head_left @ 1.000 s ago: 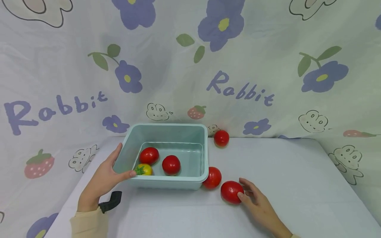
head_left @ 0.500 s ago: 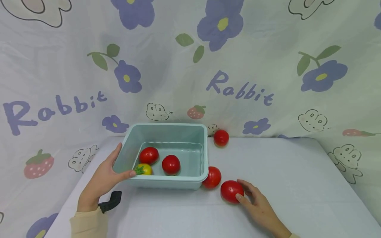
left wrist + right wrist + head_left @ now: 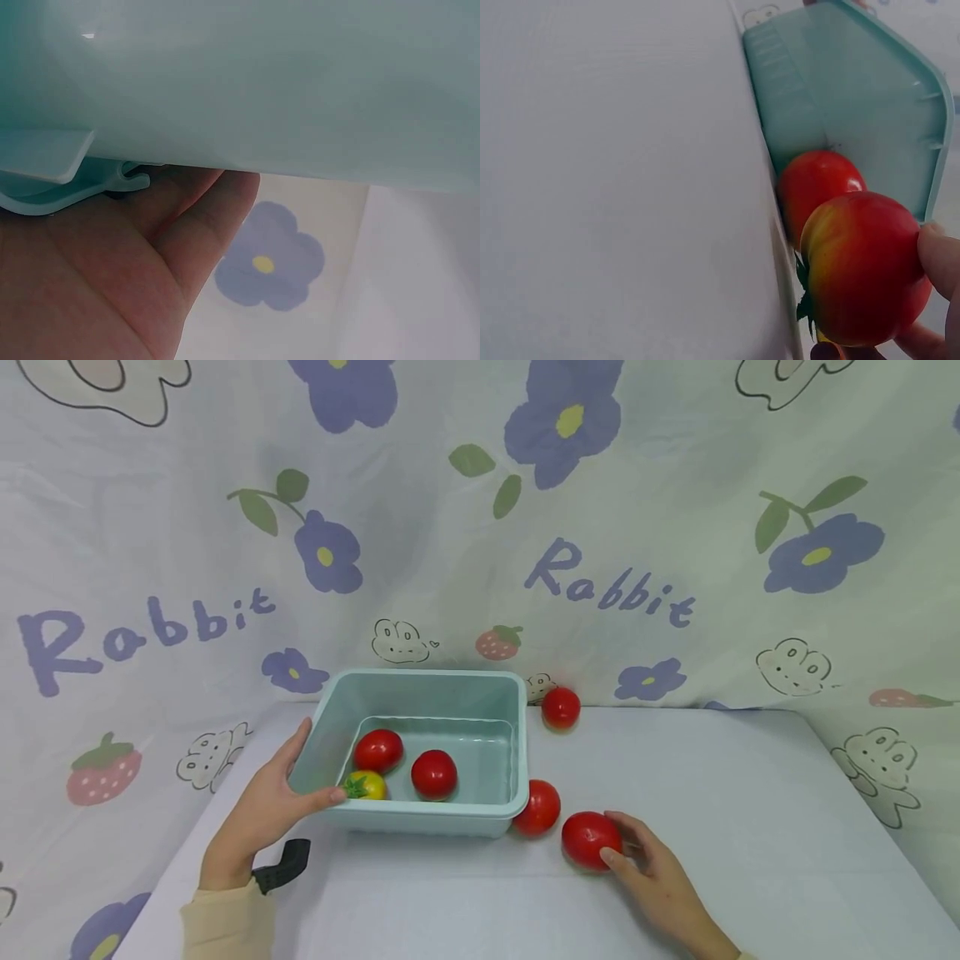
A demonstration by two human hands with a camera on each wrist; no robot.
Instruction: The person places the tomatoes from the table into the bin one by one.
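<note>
In the head view my left hand (image 3: 266, 797) grips the left end of a pale blue-green plastic bin (image 3: 431, 821), its thumb at the front rim and its fingers along the side. The left wrist view shows that palm and fingers (image 3: 202, 232) against the bin's wall. My right hand (image 3: 652, 877) holds a red tomato (image 3: 590, 841) between thumb and fingers, to the right of the bin. Yellow shading and a green calyx show on this tomato (image 3: 866, 270) in the right wrist view. Another red tomato (image 3: 538, 808) lies between it and the bin's front right corner.
Inside the bin lie two red tomatoes, one at the left (image 3: 378, 751) and one near the middle (image 3: 434, 775), and a yellow tomato (image 3: 367, 785) with a green top. One more red tomato (image 3: 561, 707) sits behind, by the printed cloth backdrop (image 3: 637, 527). A white cloth covers the table (image 3: 750, 793).
The held tomato has shifted very slightly right and away with my right hand. My left hand and the bin keep their places; the head view itself has moved a little.
</note>
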